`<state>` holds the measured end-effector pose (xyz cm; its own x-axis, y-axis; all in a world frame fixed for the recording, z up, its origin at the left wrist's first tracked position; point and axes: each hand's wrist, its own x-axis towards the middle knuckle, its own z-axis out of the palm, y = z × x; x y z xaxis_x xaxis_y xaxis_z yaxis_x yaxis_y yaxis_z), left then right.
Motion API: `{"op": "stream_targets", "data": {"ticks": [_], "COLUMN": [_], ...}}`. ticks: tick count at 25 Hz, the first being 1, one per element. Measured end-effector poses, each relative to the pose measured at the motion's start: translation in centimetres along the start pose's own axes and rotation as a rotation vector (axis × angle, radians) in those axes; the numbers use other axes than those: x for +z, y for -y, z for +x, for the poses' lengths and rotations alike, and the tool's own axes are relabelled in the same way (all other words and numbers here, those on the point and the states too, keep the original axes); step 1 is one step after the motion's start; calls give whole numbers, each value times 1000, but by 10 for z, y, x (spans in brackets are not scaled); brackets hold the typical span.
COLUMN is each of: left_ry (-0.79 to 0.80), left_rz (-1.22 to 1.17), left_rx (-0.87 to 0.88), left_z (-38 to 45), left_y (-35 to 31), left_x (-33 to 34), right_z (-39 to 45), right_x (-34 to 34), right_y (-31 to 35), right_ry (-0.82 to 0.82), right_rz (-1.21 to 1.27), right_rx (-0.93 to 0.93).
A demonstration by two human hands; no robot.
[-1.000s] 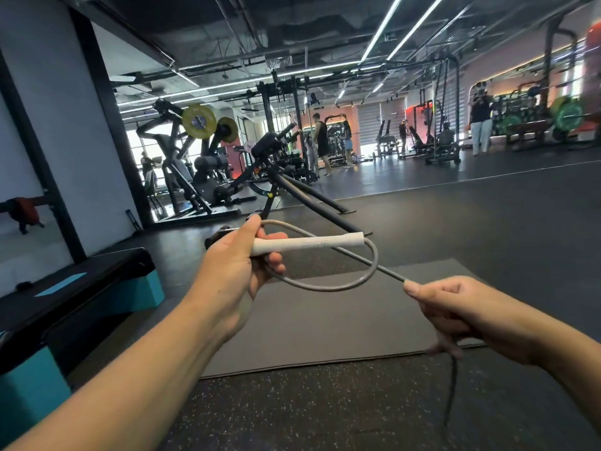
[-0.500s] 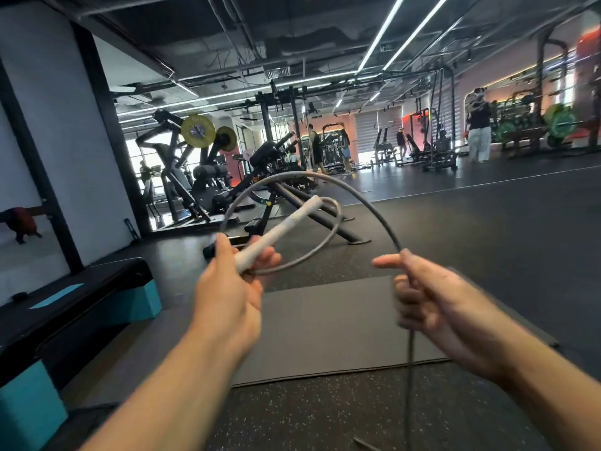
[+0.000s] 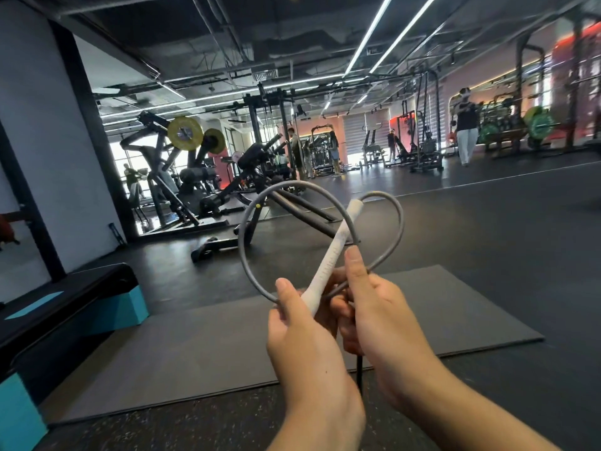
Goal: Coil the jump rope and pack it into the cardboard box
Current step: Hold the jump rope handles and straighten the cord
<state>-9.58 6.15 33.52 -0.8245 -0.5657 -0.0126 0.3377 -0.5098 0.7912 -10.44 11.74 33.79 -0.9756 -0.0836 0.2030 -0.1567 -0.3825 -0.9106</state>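
A grey jump rope with a white handle is held up in front of me. My left hand grips the lower end of the handle, which points up and to the right. My right hand is pressed against the left one and pinches the rope where its loops meet. Two loops stand above my hands, a large one on the left and a smaller one on the right. The rest of the rope hangs down dark between my wrists. No cardboard box is in view.
A dark grey mat lies on the rubber floor below my hands. A black and teal step platform stands at the left. Weight machines fill the back, and several people stand far off.
My right hand has come in from the right to meet my left hand, laying a second loop of rope against the handle. The handle has tilted more upright.
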Motion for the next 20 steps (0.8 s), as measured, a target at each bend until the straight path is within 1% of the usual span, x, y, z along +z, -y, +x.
{"op": "stream_targets", "data": {"ticks": [2,5,7,9,10,12,14,15,17,20], "left_ry": [-4,-89,-166,-184,-163,-55,57,76,77,59], "left_rz": [39,171,227,176,135,69,95,116,114,79], "left_rx": [96,136,80,-46,-104,-161,-169,-175,-205,-240], "left_z": [0,-1,-2,-2,-2,-3,-2,-1,1,4], "left_y": [-2,-2,-1,0,0,0,1,1,2,5], "left_x": [-4,-6,-5,-4,-4,-5,-5,-5,-6,-6], "right_z": [-1,0,-1,-5,-7,-7,-2,0,4,1], "right_x": [1,3,4,6,7,4,-2,-5,-6,-5], "right_y": [-1,-4,-4,-5,-7,-8,-9,-8,-8,-13], "right_ry": [-59,-84,-29,38,38,-24,-76,-76,-23,95], "right_rz": [8,127,87,-3,8,117,175,175,135,-79], "right_rx": [0,51,93,145,167,187,161,152,156,125]}}
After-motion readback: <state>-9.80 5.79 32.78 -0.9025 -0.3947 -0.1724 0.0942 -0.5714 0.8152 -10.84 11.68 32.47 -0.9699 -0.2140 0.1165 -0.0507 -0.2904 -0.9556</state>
